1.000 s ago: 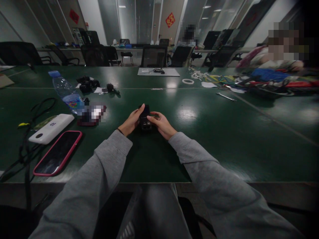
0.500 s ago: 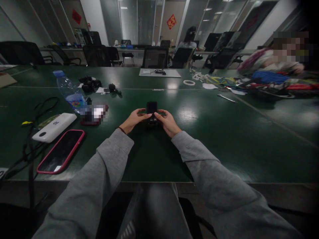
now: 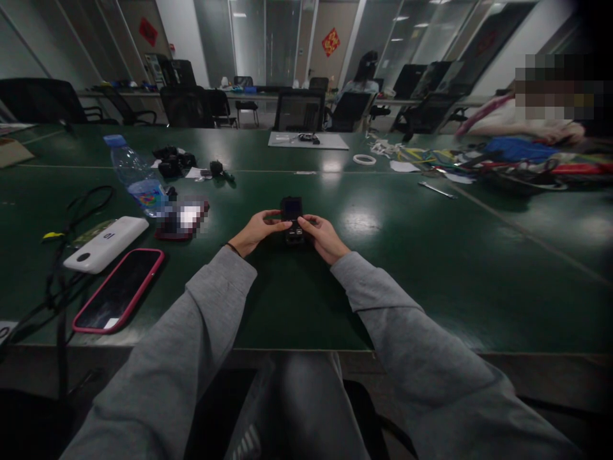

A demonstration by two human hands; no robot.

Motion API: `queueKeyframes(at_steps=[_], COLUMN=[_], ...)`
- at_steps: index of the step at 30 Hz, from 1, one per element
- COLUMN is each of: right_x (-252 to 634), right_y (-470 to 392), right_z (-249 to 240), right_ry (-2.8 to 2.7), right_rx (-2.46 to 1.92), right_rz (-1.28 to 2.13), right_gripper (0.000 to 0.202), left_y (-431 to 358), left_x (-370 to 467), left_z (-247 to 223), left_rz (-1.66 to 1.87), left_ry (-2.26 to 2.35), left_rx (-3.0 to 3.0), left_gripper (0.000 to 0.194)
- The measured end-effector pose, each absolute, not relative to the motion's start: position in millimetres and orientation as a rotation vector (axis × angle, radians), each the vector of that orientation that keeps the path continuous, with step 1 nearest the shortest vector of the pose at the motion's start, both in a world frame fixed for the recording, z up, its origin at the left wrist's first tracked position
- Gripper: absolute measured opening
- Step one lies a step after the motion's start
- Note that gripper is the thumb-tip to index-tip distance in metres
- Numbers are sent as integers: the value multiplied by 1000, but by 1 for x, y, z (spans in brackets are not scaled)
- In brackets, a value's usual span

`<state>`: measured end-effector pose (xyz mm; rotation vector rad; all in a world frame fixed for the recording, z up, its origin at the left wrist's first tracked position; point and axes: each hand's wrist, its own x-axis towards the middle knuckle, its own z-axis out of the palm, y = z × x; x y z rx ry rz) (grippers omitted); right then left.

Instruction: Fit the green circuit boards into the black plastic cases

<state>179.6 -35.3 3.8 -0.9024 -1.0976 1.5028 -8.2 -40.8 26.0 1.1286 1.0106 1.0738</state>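
A small black device (image 3: pixel 292 207) with a dark screen stands upright on the green table (image 3: pixel 306 306), in front of my body. My left hand (image 3: pixel 261 231) grips its left side, thumb on the lower front. From the right, my right hand (image 3: pixel 323 236) holds the same device, its thumb resting below the screen. The fingers behind the device are partly hidden. Light-coloured small buttons or ports show beneath the thumbs.
At the left are a red-edged phone (image 3: pixel 119 291), a white power bank (image 3: pixel 106 245), another phone (image 3: pixel 182 219), a plastic bottle (image 3: pixel 138 179) and black straps. A wrench (image 3: pixel 437 190) and piled cables (image 3: pixel 522 163) lie at the right, near a person (image 3: pixel 527 124).
My hands and the device have hardly moved; my right thumb has shifted slightly on the device's front. The person at the right has changed arm and head position.
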Motion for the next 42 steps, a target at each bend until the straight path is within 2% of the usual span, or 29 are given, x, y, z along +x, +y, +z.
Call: queueKeyframes(at_steps=[7,11,17,25,29,33,36,42], right_x=[176,171,162,162,158,156,156,157], right_y=[-39,-44,-51,-50,-48,-51,-58,-65], right_z=[10,11,13,8,0,-2,2,8], right_ry=[-1055,-1055,-1073,-1140,-1380,-1708,-1813,-1966], right_rx=[-886,-871,-821,-799,-841,-896,-902,-982], right_rz=[1509,1571,1620,1618,1351,779,464,332], right_gripper=[58,56,53,52,48,41,45,47], left_y=[-40,-41,-46,-42,-41,-38,-38,-37], left_x=[-5,6,16,17,16,13,12,13], left_z=[25,25,26,18,14,13,13,12], left_rz=[1131,1176,1008,1013,1034,1039,1034,1043], left_ry=[1032,910,792,751,750,772,764,736], left_rx=[1107,930,746,686,625,545,486,456], left_gripper=[71,59,91,87,85,83,83,76])
